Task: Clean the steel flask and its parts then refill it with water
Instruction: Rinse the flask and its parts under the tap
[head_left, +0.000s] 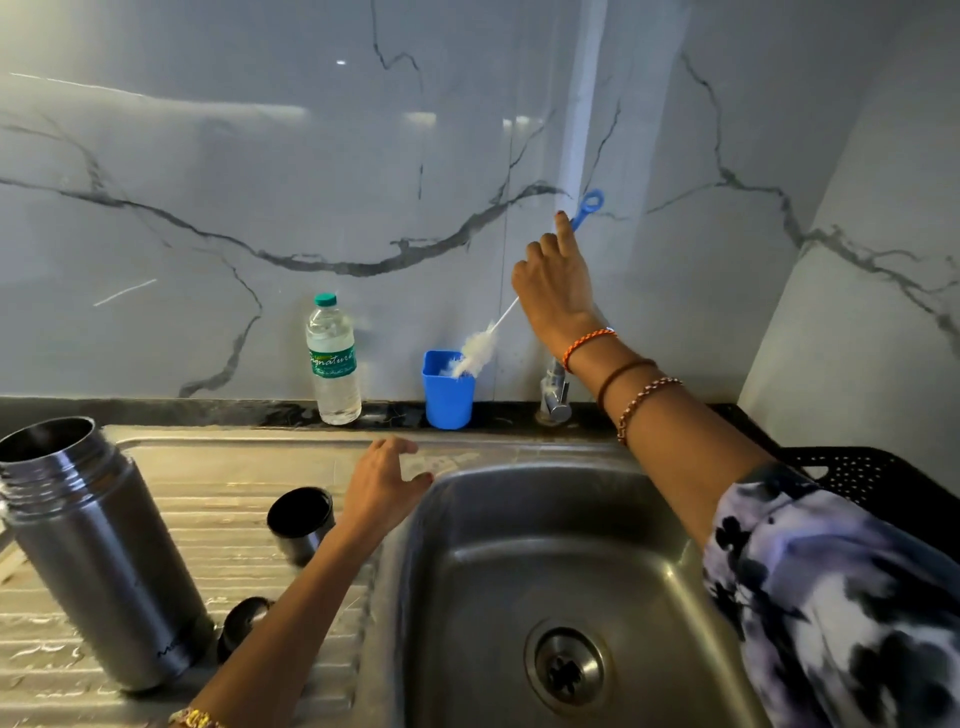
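I see the right hand (553, 288) raised by the wall, fingers curled around the bottle brush (480, 345) handle, index finger straight along it. Bristle end sits at the mouth of the blue cup (449, 397), tilted. Left hand (384, 480) rests on the sink (519, 545) rim, fingers spread, holding nothing. Steel flask (98, 551) stands open on the drainboard (228, 467), far left. Flask cup (301, 522) near the left wrist; a dark cap (241, 621) just beside the flask base. Water bottle (332, 358) left of the blue cup. Tap (555, 389) partly hidden behind the right forearm.
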